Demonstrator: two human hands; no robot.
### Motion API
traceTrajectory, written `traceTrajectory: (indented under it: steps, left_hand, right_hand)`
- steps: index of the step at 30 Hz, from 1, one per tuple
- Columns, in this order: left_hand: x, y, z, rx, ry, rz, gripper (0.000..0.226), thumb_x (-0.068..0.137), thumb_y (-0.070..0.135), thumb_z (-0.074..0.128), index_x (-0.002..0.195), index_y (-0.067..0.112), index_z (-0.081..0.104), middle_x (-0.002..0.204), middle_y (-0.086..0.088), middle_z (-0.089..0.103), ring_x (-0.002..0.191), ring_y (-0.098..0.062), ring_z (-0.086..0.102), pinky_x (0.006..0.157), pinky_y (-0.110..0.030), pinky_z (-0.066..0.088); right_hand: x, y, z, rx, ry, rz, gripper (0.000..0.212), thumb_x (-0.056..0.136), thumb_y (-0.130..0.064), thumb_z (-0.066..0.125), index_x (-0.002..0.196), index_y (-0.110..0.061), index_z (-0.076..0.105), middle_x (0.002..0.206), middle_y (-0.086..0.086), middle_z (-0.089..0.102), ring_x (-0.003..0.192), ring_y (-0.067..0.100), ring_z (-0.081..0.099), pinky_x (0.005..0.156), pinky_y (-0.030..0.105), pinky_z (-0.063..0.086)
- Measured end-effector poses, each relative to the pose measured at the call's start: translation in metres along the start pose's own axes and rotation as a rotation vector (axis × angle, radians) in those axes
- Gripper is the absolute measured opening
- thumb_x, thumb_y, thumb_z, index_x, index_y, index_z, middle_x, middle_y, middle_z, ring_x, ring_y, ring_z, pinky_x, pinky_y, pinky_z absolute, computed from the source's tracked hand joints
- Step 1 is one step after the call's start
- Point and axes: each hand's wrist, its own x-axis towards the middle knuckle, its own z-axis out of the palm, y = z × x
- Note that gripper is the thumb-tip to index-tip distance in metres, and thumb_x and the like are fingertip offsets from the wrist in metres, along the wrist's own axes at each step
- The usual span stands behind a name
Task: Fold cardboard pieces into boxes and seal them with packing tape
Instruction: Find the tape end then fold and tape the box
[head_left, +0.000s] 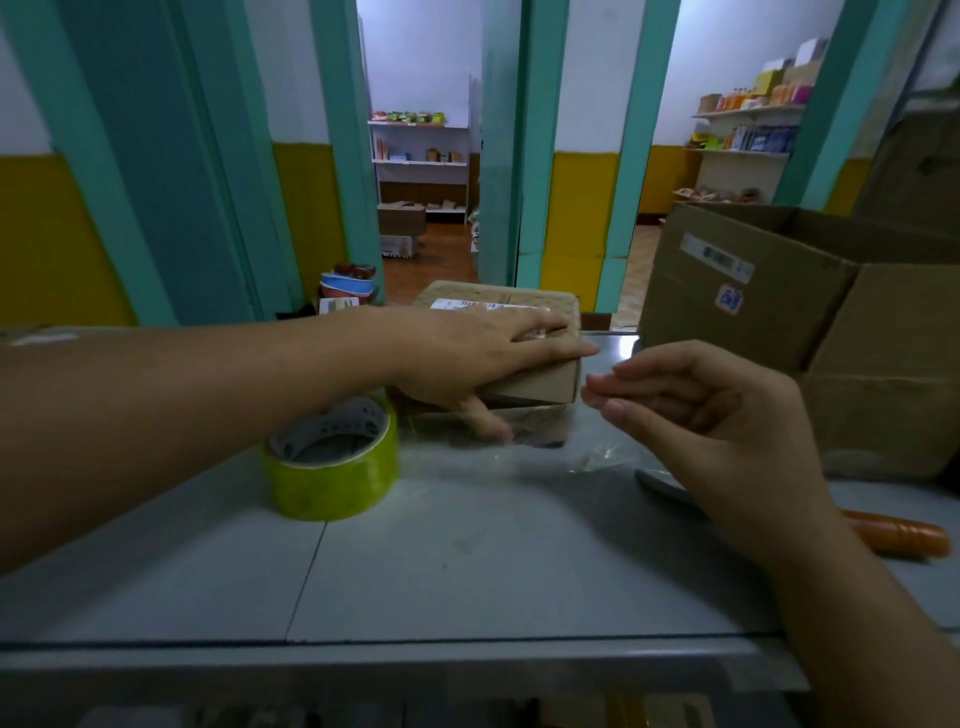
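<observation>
A roll of yellow-green packing tape (332, 467) stands on its side on the grey table (467, 561), just under the left forearm. Beyond it the left hand (467, 353) lies flat on top of a small cardboard box (540, 384) – fingers straight and spread across the lid, thumb reaching down the near side. The box sits on the table with its flaps closed and a white label on top. A crumpled bit of clear film (597, 457) lies at its near right corner. The right hand (717, 421) hovers just beside the box, fingers loosely curled toward the thumb – nothing visible in it. Behind it lies a knife (898, 535) with an orange handle, and a large open carton (753, 291) stands at the far right.
</observation>
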Motion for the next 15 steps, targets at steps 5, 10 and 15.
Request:
traceTrajectory:
  steps: [5, 10, 15]
  left_hand:
    - [-0.007, -0.006, 0.002, 0.032, 0.091, 0.071, 0.087, 0.102, 0.056, 0.053, 0.158, 0.059, -0.013, 0.174, 0.006, 0.005, 0.157, -0.026, 0.021, 0.122, -0.056, 0.035]
    - [-0.005, -0.007, -0.002, 0.014, 0.142, 0.052, 0.09, 0.093, 0.059, 0.062, 0.155, 0.068, -0.003, 0.172, 0.016, 0.009, 0.152, -0.021, 0.031, 0.106, -0.055, 0.049]
    - [0.009, -0.013, -0.016, 0.072, 0.121, 0.08, 0.084, 0.084, 0.07, 0.07, 0.15, 0.06, 0.019, 0.168, 0.015, 0.018, 0.143, -0.017, 0.036, 0.087, -0.037, 0.057]
  right_hand:
    - [0.002, 0.006, -0.001, -0.052, 0.037, 0.065, 0.031, 0.08, -0.011, 0.077, 0.11, -0.014, 0.07, 0.104, -0.006, 0.078, 0.1, 0.006, 0.075, 0.087, 0.025, 0.061]
    - [0.006, 0.014, 0.0, -0.194, -0.024, 0.113, 0.033, 0.084, -0.007, 0.077, 0.113, -0.021, 0.069, 0.111, -0.01, 0.075, 0.105, -0.001, 0.071, 0.091, 0.024, 0.059]
    - [0.015, 0.018, 0.002, -0.295, -0.017, 0.17, 0.031, 0.086, -0.004, 0.074, 0.112, -0.021, 0.069, 0.112, -0.011, 0.073, 0.104, -0.002, 0.07, 0.091, 0.024, 0.059]
